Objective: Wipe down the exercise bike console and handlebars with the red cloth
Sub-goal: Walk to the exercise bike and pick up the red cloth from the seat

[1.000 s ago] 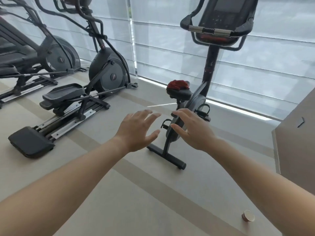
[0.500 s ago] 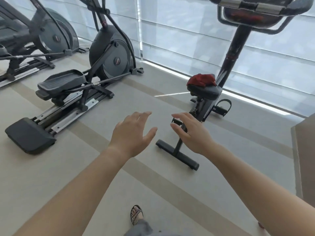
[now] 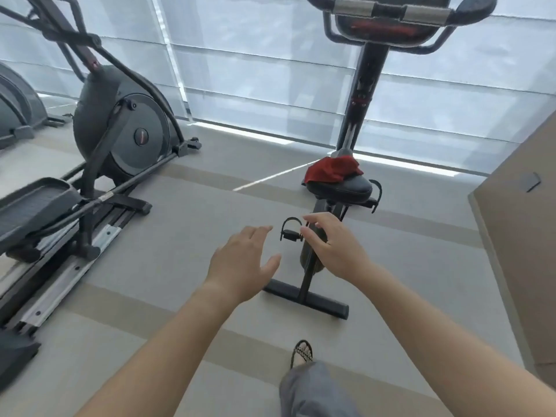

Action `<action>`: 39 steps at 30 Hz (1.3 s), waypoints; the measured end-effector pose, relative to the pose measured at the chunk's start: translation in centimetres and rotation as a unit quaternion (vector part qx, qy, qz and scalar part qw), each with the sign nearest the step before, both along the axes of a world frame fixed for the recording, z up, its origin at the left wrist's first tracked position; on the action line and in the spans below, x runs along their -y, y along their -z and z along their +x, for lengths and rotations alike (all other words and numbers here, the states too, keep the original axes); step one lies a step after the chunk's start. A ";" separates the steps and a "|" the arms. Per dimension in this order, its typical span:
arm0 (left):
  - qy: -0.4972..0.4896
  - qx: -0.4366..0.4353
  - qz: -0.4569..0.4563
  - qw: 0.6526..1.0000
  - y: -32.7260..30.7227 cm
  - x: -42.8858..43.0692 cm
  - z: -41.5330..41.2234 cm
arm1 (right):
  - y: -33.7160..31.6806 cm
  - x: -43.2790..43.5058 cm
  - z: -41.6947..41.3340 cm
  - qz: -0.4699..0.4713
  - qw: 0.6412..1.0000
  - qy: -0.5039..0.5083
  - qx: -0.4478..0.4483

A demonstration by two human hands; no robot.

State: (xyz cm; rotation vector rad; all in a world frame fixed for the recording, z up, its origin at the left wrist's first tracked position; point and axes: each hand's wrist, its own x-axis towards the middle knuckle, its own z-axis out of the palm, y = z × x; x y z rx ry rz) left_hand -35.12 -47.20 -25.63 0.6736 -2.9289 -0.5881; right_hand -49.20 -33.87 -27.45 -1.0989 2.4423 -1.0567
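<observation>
The red cloth lies bunched on the front of the exercise bike's black saddle. The bike's handlebars with silver grip sensors run along the top edge, and only the lower part of the console shows beneath them. Both my hands are stretched out in front of me, below the saddle and apart from the bike. My left hand is spread with straight fingers and holds nothing. My right hand hovers with loosely bent fingers over the bike's frame, also holding nothing.
A black elliptical trainer with foot platforms and rails fills the left side. A tan wall or cabinet stands at the right. White blinds cover the window behind. My sandalled foot steps onto the grey floor near the bike's rear stabiliser.
I have walked closer to the bike, so saddle and cloth look larger and nearer. The console has slid mostly out of the top. A foot has come into view. Both hands stay outstretched.
</observation>
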 end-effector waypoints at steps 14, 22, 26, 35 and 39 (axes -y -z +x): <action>0.059 0.043 0.086 0.994 2.2 8.7 -23.0 | 2.4 5.6 -21.8 -0.034 0.993 0.111 -0.006; 0.051 0.042 0.127 0.990 3.0 10.9 -30.1 | 5.0 8.3 -29.3 0.086 0.993 0.059 -0.058; 0.061 0.059 0.123 0.989 3.0 12.8 -32.1 | 6.3 9.5 -31.2 0.190 0.979 0.015 -0.067; 0.095 0.044 0.142 0.984 3.6 16.9 -35.6 | 7.3 10.5 -31.8 0.197 0.978 0.062 -0.007; 0.151 0.065 0.138 0.977 3.8 18.8 -37.5 | 7.2 11.7 -31.9 0.199 0.976 0.093 0.016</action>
